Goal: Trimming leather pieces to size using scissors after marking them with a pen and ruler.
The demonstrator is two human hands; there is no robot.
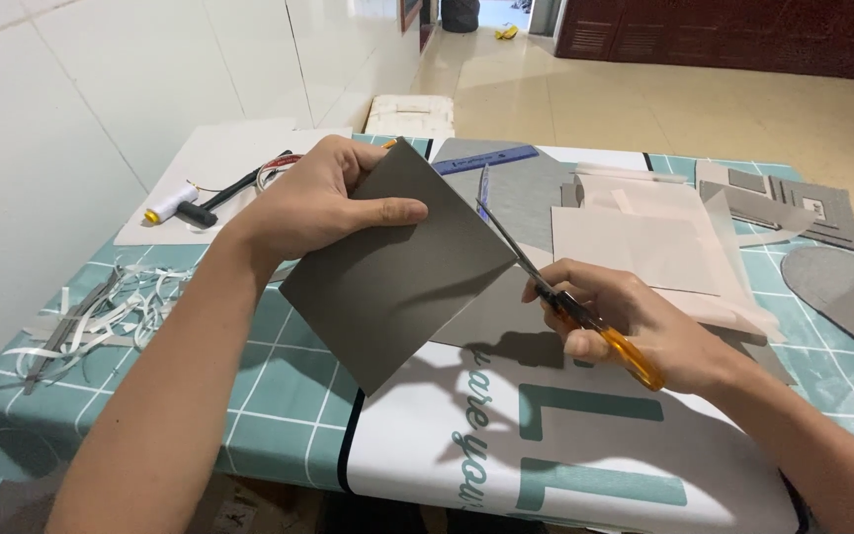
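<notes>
My left hand (313, 203) grips a grey square sheet of card (392, 272) by its upper corner, holding it tilted above the table with the thumb across its face. My right hand (635, 326) holds orange-handled scissors (585, 316). Their blades point up and left and reach the sheet's right edge, just at the card's rim.
The table carries a teal grid cloth (289, 396) with a white printed panel. Paper strips (101, 316) lie at the left, a blue ruler (486, 158) and a white-handled tool (172, 203) at the back, and beige and grey sheets (644, 237) at the right. A white tiled wall borders the left side.
</notes>
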